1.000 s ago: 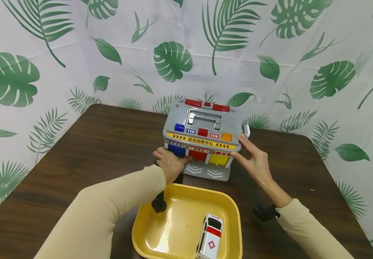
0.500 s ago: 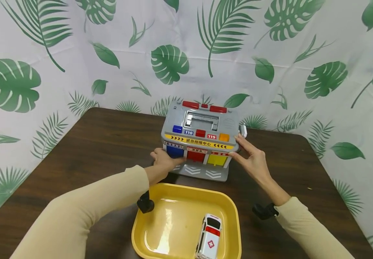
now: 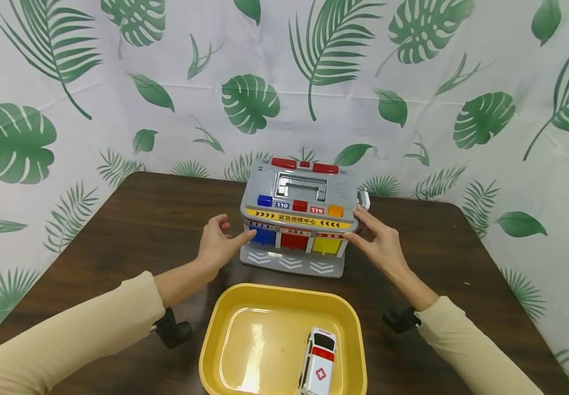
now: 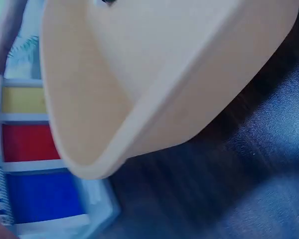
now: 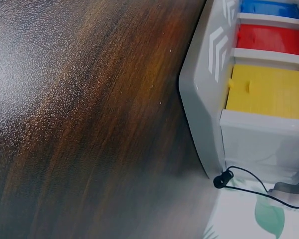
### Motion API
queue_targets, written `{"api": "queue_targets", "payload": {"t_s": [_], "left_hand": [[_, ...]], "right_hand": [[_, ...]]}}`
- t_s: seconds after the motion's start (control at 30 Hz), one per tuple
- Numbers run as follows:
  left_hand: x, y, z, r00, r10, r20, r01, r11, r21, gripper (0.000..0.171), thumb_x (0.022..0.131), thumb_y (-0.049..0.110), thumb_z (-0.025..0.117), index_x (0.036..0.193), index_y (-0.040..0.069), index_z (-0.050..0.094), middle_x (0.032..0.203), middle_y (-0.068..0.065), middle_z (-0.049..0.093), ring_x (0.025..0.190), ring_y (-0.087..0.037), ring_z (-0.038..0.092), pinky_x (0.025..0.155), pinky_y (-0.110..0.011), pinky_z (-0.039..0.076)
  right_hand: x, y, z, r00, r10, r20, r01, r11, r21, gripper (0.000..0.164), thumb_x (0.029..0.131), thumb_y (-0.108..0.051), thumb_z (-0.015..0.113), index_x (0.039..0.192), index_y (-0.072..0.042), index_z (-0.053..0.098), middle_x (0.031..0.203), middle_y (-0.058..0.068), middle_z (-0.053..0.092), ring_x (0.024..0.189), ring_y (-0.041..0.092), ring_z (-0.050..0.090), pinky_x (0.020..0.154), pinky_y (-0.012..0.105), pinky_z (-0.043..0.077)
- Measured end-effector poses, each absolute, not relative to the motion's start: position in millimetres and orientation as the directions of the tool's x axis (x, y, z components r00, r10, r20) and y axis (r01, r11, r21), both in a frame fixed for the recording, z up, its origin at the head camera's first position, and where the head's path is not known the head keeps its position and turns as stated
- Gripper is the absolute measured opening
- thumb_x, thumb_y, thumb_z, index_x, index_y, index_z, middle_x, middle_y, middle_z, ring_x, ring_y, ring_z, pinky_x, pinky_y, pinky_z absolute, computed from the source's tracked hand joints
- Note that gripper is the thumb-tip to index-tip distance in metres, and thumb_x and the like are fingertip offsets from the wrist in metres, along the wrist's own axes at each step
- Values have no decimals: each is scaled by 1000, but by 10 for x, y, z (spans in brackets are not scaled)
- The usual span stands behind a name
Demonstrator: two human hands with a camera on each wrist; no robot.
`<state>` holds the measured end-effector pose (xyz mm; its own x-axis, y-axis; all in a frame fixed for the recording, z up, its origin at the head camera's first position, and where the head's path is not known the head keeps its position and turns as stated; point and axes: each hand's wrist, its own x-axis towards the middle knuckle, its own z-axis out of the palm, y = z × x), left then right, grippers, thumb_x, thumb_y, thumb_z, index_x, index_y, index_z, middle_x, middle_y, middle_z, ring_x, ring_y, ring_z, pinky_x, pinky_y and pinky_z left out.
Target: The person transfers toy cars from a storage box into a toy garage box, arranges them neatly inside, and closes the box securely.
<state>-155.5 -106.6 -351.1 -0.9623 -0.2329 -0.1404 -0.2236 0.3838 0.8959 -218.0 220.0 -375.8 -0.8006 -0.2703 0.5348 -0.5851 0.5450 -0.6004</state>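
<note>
A grey toy emergency-station garage (image 3: 309, 189) stands on the table, with blue (image 3: 263, 236), red (image 3: 294, 241) and yellow (image 3: 326, 245) doors on its front. My left hand (image 3: 217, 244) is at its left front corner, fingers bent and apart from the wall, the thumb tip overlapping the blue door in the head view. At the right front corner, my right hand (image 3: 382, 244) holds the garage between the thumb in front and the fingers at the side. In the right wrist view the yellow door (image 5: 269, 92) is down; a black cord (image 5: 254, 191) hangs by the side wall.
A yellow tray (image 3: 284, 292) sits in front of the garage, with a white toy ambulance (image 3: 320, 365) lying in its right part. Dark wooden table (image 3: 166, 208) surrounds them. A leaf-print cloth (image 3: 186, 120) hangs behind the table.
My left hand has drawn back to the left from the garage's front, uncovering the blue door and the ramp. My right hand keeps its place at the right corner.
</note>
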Motion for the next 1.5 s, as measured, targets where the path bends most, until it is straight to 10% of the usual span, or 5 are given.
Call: {"api": "queue_targets", "payload": {"t_s": [0.23, 0.57, 1.5], "left_hand": [[-1460, -929, -3262, -980, -68, 187, 157, 316, 936, 63, 85, 23, 71, 137, 7, 39, 125, -13, 52, 108, -29, 50, 91, -39, 47], [-1650, -432, -3240, -825, 210, 525, 566, 276, 777, 53, 81, 10, 74, 128, -1, 51, 118, -19, 60, 106, -30, 58, 85, -40, 54], [-1943, -37, -3393, -797, 357, 487, 596, 593, 541, 56, 81, 20, 73, 132, 9, 53, 118, -7, 61, 103, -20, 56, 90, -30, 50]], "right_hand": [[-2179, 2203, -3719, -813, -271, 515, -570, 553, -608, 57, 77, -10, 76, 129, -2, 56, 138, 16, 49, 115, 31, 57, 86, 4, 39], [-2065, 2116, -3613, -814, -263, 518, -571, 528, -629, 53, 75, 4, 74, 125, 8, 55, 134, 25, 49, 111, 38, 58, 84, 0, 38], [-1932, 2055, -3405, -812, -285, 510, -576, 534, -619, 50, 76, 6, 72, 122, 14, 55, 130, 30, 50, 116, 42, 53, 85, 0, 36]]}}
